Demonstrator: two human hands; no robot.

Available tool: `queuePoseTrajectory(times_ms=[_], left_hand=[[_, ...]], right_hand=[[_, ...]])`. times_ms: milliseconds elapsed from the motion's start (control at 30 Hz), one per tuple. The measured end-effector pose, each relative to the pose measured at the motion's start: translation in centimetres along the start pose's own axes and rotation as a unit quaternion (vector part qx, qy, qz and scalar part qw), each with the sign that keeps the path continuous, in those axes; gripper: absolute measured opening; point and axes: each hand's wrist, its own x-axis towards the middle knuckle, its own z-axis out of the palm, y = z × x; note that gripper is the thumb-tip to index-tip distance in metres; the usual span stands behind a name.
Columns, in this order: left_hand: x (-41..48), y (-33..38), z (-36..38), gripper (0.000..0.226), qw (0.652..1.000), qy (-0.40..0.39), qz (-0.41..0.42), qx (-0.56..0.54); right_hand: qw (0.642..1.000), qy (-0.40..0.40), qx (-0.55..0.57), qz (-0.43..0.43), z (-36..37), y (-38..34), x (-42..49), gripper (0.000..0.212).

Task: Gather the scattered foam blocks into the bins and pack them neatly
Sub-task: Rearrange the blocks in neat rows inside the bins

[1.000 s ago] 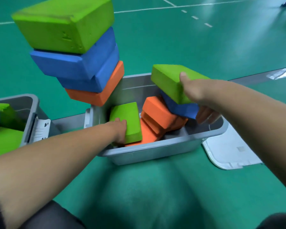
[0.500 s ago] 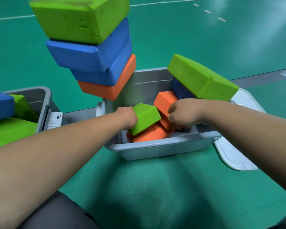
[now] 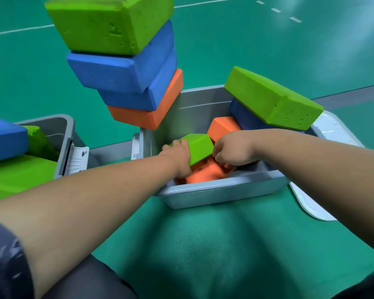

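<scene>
Green block [image 3: 200,147] now tipped up on edge in mid bin [image 3: 220,192]; lay flat 1 s ago. L hand [image 3: 179,156] wraps its left end. R hand [image 3: 233,151] has let go of 2nd green block [image 3: 272,100], now aslant on blue block [image 3: 248,121] in far-right corner. R fingers curled at tipped block's right edge, over orange blocks [image 3: 205,173]; can't tell what they grip. Looks like re-seating, pack still messy. Stack [image 3: 125,67] by bin not yet packed.
</scene>
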Motion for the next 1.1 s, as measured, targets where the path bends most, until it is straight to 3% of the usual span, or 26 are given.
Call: queuePoseTrajectory(times_ms=[233,433,567,700,867,967,1100], left_hand=[[-0.4,-1.9,-3.0,0.064,0.991,0.1,-0.035,-0.078],[-1.0,-2.5,-3.1,0.055,0.987,0.157,-0.012,-0.014],[-1.4,-2.6,-2.9,0.062,0.986,0.153,0.032,0.065],[-1.0,-2.2,-2.7,0.046,0.987,0.142,0.052,0.054],[0.0,-1.7,-2.3,0.018,0.99,0.12,0.067,0.016],[0.7,-0.6,-2.4,0.021,0.99,0.097,0.099,-0.013],[0.6,2.2,-2.7,0.023,0.989,0.065,0.104,-0.078]], right_hand=[[0.999,0.019,-0.04,-0.011,-0.2,0.9,0.6,0.039],[1.0,0.007,-0.012,-0.014,-0.5,0.0,1.4,0.033],[0.998,0.039,-0.026,-0.03,-0.9,-0.3,1.7,0.029],[0.995,0.027,-0.076,-0.052,-0.9,-0.8,1.2,0.03],[0.992,0.109,-0.019,-0.061,-2.7,-0.2,-1.7,0.034],[0.987,0.147,0.013,-0.067,-3.6,0.3,-3.5,0.03],[0.941,0.256,0.201,-0.093,-5.4,1.4,-6.0,0.024]])
